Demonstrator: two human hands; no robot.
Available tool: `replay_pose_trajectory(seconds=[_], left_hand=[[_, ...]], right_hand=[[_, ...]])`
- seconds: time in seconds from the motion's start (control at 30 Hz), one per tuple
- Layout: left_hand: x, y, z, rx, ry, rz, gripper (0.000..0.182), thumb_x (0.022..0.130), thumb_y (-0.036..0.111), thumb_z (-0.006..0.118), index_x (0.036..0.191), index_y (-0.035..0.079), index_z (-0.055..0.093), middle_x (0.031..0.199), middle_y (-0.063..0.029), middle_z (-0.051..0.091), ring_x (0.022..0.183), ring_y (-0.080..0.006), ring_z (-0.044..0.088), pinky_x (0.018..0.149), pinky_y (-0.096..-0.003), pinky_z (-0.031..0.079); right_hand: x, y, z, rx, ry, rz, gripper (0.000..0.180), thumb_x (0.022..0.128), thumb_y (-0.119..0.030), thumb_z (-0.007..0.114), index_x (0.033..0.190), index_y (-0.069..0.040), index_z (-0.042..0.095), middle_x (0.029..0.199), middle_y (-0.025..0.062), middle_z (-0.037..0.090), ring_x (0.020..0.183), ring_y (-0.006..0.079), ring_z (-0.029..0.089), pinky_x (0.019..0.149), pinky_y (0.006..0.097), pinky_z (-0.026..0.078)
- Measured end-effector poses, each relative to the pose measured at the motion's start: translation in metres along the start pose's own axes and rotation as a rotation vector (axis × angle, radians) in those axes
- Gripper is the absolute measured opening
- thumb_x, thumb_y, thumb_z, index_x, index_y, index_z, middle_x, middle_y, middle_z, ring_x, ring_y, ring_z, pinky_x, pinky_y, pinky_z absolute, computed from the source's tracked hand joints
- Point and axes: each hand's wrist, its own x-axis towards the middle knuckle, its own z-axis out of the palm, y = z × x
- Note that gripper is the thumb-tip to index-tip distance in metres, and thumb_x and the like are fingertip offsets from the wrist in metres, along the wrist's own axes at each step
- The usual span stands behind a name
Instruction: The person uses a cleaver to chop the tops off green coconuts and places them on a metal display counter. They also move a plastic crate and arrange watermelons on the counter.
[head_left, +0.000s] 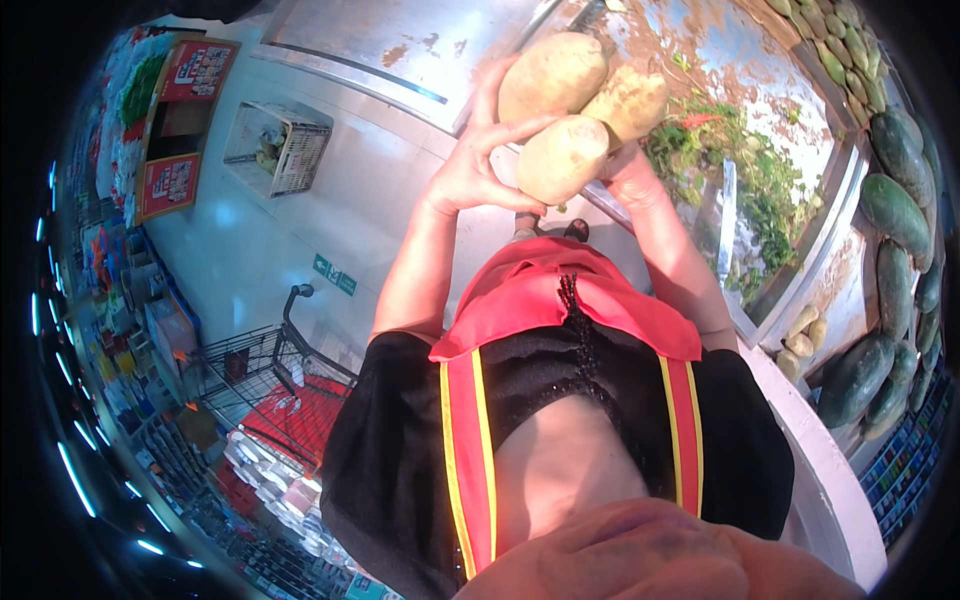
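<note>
Three thick, pale yellow root vegetables (562, 160) are held up together in front of me, above the edge of a metal-framed display stand. Whether they are separate or joined is hard to tell. My left hand (472, 161) grips them from the left, its thumb beneath the lowest one and a finger lying between that one and the upper one. From the right and below, my right hand (634, 176) supports the cluster, with most of its fingers hidden behind it. A wet display bin (780, 90) beyond my right arm holds scattered green leaves (750, 195) and brown dirt.
Large dark-green winter melons (896, 214) line the right side, near a few small pale vegetables (804, 339). Long green vegetables (844, 45) fill the upper right corner. A plastic crate (304, 157) stands on the tiled floor at left. Behind it are a shopping cart (277, 375) and stocked shelves.
</note>
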Motion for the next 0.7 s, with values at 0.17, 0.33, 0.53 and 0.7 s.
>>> replay_pose_trajectory(seconds=[0.17,0.33,0.53,0.7], left_hand=[[0.011,0.006,0.017,0.032,-0.027,0.045,0.087,0.037,0.037,0.091,0.118,0.022,0.066,0.151,-0.0184,0.012,0.141,-0.0378,0.012,0.113,-0.0497,0.018],[0.016,0.008,0.028,0.010,-0.051,0.029,0.086,0.038,0.040,0.091,0.118,0.022,0.067,0.152,-0.0189,0.010,0.142,-0.0378,0.008,0.114,-0.0499,0.016],[0.009,-0.003,0.031,-0.065,-0.022,-0.038,0.089,0.043,0.036,0.091,0.124,0.015,0.061,0.152,-0.0189,0.013,0.138,-0.0339,0.023,0.112,-0.0453,0.022],[-0.051,-0.038,0.043,-0.804,0.180,-0.580,0.089,0.067,0.033,0.081,0.138,0.001,0.039,0.128,-0.0103,0.053,0.118,-0.0189,0.050,0.102,-0.0339,0.037]], right_hand=[[-0.011,-0.017,-0.009,-0.086,-0.015,-0.091,0.081,0.054,0.003,0.085,0.127,-0.006,0.052,0.119,0.0061,0.061,0.113,0.0199,0.055,0.095,0.0367,0.047],[-0.022,-0.028,-0.014,-0.155,0.007,-0.038,0.077,0.053,-0.006,0.087,0.123,-0.006,0.056,0.121,0.0053,0.059,0.111,0.0199,0.055,0.097,0.0363,0.045],[-0.017,-0.024,-0.019,-0.109,0.020,-0.056,0.077,0.057,0.006,0.081,0.127,-0.004,0.051,0.116,0.0081,0.061,0.111,0.0228,0.057,0.092,0.0381,0.049],[-0.012,0.000,-0.001,-0.129,0.031,0.013,0.064,0.078,-0.003,0.069,0.135,-0.004,0.039,0.123,0.0083,0.054,0.113,0.0187,0.053,0.096,0.0323,0.043]])
